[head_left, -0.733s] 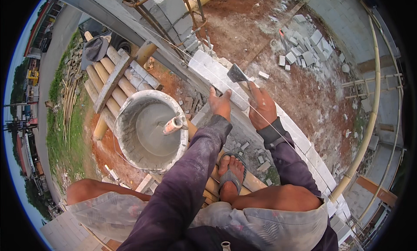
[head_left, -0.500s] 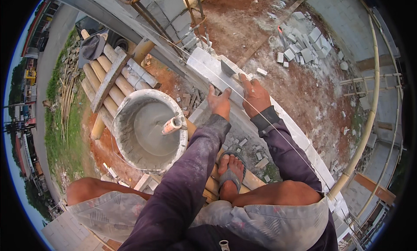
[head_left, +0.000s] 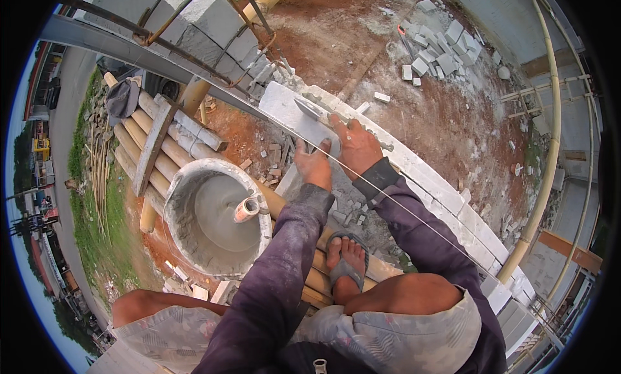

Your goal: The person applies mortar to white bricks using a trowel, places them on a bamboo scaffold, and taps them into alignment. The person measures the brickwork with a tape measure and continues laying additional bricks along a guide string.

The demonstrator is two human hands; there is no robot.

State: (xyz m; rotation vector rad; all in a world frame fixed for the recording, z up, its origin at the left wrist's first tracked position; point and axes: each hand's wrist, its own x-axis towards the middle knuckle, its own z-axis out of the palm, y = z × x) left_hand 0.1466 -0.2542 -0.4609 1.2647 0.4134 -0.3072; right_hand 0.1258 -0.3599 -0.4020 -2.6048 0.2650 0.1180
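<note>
A pale grey-white lightweight block (head_left: 286, 109) lies along the wall line in front of me, its end between my two hands. My left hand (head_left: 315, 165) grips the near end of this block, thumb up by the edge, other fingers partly hidden. With my right hand (head_left: 359, 148) I hold a trowel, its metal blade (head_left: 308, 107) pointing left over the block; the handle is mostly covered by my fingers. Those fingers also lie close to the block's end. Behind it, a grey mortar strip (head_left: 344, 110) shows on the wall top (head_left: 446, 196). A taut string (head_left: 414, 212) passes by both hands.
A bucket (head_left: 169, 206) of wet mortar stands left of my arms, a tube-like handle (head_left: 246, 210) sticking out. I squat on bamboo poles (head_left: 317, 280), one sandalled foot (head_left: 347, 261) showing. Steel bars (head_left: 194, 64) rise at upper left; broken blocks (head_left: 446, 51) lie beyond the wall.
The block has shifted toward the near left, and the mortar strip behind it now shows. The trowel blade lies flatter over the block. Both hands stay on their holds; the whole view has shifted.
</note>
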